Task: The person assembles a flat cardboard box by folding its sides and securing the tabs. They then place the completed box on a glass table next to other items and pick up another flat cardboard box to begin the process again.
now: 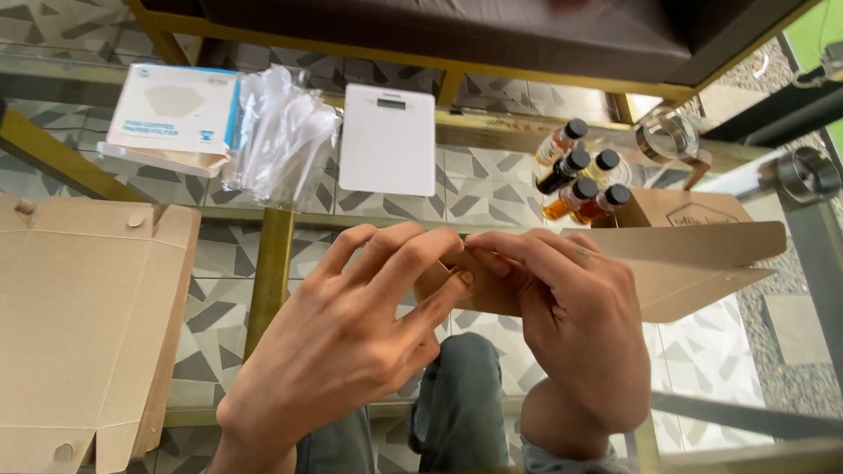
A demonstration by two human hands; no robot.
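Both my hands meet over a brown cardboard box (694, 263) that lies on the glass table. My left hand (342, 342) pinches the box's left end flap with fingers and thumb. My right hand (575, 325) grips the same end from the right, its fingertips touching those of the left hand. The box's long lid flap stretches away to the right. Most of the gripped flap is hidden behind my fingers.
A flat unfolded cardboard sheet (79, 325) lies at left. At the back are a white filter-paper box (176, 110), a bag of clear plastic spoons (281, 136), a white digital scale (388, 139), several small dark-capped bottles (580, 180) and a glass jar (667, 136).
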